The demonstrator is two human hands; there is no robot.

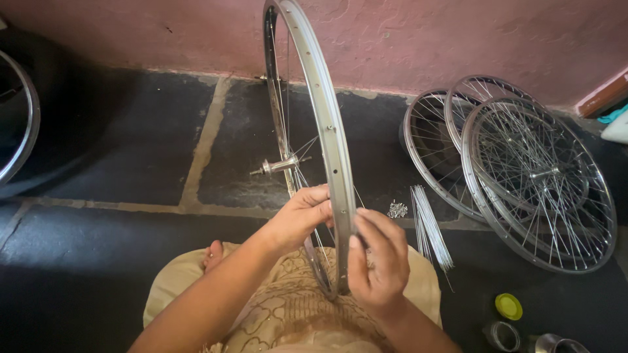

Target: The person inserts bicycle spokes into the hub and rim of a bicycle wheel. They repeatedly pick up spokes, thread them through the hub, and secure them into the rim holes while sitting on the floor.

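A silver bicycle wheel rim stands upright on edge in front of me, resting on my lap. Its hub and a few thin spokes show on the left side. My left hand grips the rim's lower part from the left, fingers curled on the inner edge. From the right, my right hand presses fingertips against the rim, pinching something small I cannot make out.
A bundle of loose spokes and a small pile of nipples lie on the dark stone floor to the right. Three spoked wheels lean there. A yellow lid and jars sit bottom right. Another rim is far left. A pink wall stands behind.
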